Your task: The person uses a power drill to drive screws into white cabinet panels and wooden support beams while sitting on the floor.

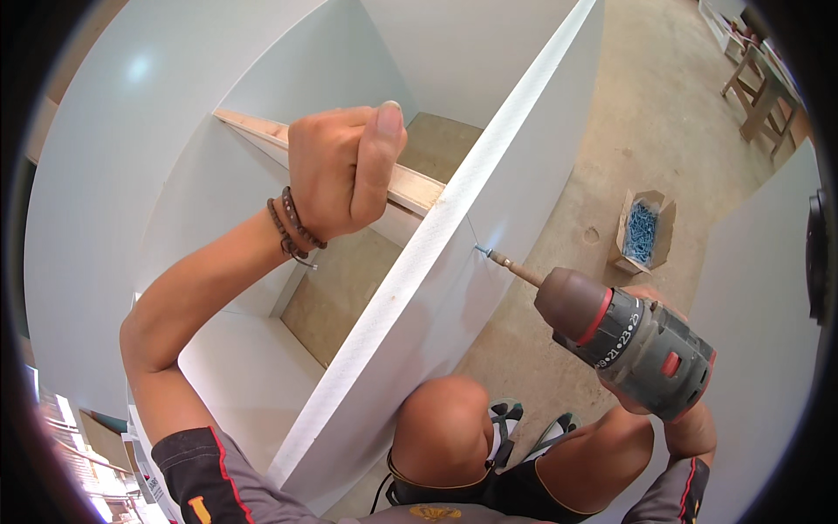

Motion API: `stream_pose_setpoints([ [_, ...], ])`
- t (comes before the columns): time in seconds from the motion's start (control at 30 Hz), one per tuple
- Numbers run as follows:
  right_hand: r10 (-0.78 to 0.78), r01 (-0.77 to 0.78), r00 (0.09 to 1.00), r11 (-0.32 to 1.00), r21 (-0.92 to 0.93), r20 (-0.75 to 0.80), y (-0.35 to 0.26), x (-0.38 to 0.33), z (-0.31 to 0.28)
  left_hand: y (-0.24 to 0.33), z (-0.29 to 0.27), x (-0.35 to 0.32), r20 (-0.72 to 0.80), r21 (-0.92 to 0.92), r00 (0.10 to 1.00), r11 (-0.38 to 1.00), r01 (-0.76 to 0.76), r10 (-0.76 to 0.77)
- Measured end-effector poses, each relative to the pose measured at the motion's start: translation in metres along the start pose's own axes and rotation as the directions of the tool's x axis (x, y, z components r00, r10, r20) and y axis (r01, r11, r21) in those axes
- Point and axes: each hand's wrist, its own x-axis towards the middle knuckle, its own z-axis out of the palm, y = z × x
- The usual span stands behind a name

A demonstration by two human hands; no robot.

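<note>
My right hand [642,395] is wrapped round a cordless drill [642,341] with a dark body and red trim. Its long bit [524,269] points up and left. At the bit's tip a blue screw [482,251] meets the outer face of an upright white panel [489,210]. A thin pencil-like line runs on the panel just above the screw. My left hand [345,166] is closed in a fist over the wooden rail [415,188] between the panels. What lies inside its curled fingers is hidden, and I cannot tell if it grips the rail.
On the concrete floor [646,113], right of the panel, an open cardboard box [662,249] holds many blue screws. Another white panel [764,271] stands at the right. A wooden trestle [764,100] is at the far right. My knees are close below the drill.
</note>
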Motion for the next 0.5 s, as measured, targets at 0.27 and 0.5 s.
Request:
stream_pose_setpoints([
  [0.27,-0.184,0.184,0.983,0.98,0.074,-0.002,0.009,0.015,0.006,-0.003,0.004,-0.006,-0.024,-0.056,0.999,0.998,0.04,-0.042],
  [0.5,-0.242,0.243,0.969,0.97,0.004,-0.05,0.001,0.013,-0.002,0.002,0.006,0.006,-0.06,-0.089,0.998,0.996,0.015,-0.02],
])
